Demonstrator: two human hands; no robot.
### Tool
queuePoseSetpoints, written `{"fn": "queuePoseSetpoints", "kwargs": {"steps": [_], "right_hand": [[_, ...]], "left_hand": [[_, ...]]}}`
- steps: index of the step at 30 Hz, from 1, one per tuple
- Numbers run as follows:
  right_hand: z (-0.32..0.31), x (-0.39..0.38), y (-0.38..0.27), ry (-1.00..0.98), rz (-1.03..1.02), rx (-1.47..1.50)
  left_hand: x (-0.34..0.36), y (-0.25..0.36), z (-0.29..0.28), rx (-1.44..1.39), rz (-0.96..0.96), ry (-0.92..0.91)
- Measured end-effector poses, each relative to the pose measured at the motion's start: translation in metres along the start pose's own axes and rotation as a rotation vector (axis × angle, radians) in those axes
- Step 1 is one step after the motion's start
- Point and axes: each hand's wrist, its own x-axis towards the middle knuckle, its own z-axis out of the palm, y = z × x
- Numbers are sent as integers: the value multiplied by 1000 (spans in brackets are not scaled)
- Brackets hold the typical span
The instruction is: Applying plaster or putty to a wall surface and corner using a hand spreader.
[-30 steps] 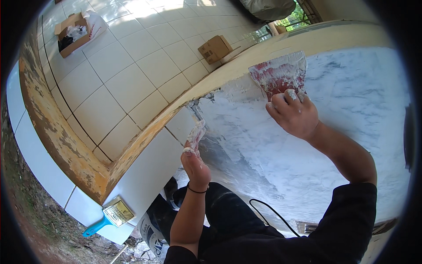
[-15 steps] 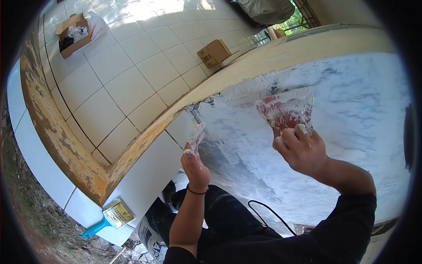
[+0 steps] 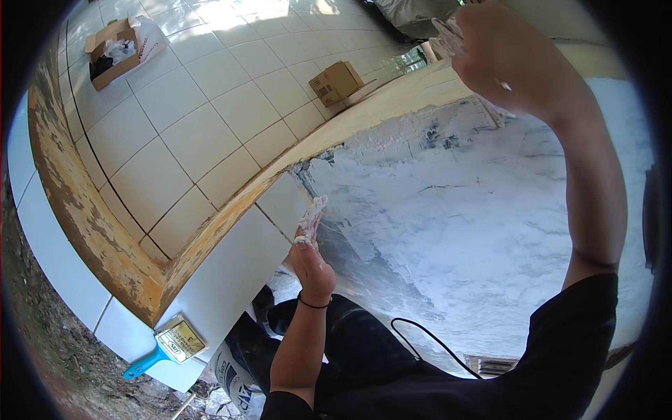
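A broad stretch of wall [image 3: 448,231] is coated in white putty with grey streaks. High against its upper part, my right hand [image 3: 507,63] is closed round a red putty scraper [image 3: 449,38], which is seen almost edge-on and largely hidden by the hand. My left hand [image 3: 315,269] holds a second scraper [image 3: 313,215] upright near the wall's left edge; it is pinkish, thickly smeared with white putty and also seen edge-on. Putty clings to the left thumb. Rough, patchy putty [image 3: 434,133] with dark spots runs along the upper border of the coating.
A blue-handled paintbrush [image 3: 171,343] lies on the white tiled ledge [image 3: 231,280] at lower left, above a white printed bucket [image 3: 234,378]. Beyond the peeling yellow low wall [image 3: 150,280], an open carton [image 3: 115,59] and a cardboard box [image 3: 336,82] sit on the tiled floor. A black cable [image 3: 434,336] loops beside my legs.
My right hand has moved up and to the right with the red scraper, from the middle of the wall to its upper border, and has turned. The left hand stays nearly in place.
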Motion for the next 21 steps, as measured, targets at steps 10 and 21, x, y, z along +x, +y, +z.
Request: {"fn": "queuePoseSetpoints", "kwargs": {"steps": [10, 21], "right_hand": [[56, 33, -65, -420, -53, -152], [81, 61, -112, -579, -3, -27]], "left_hand": [[16, 11, 16, -63, 203, -120], [20, 33, 3, -99, 316, -73]]}}
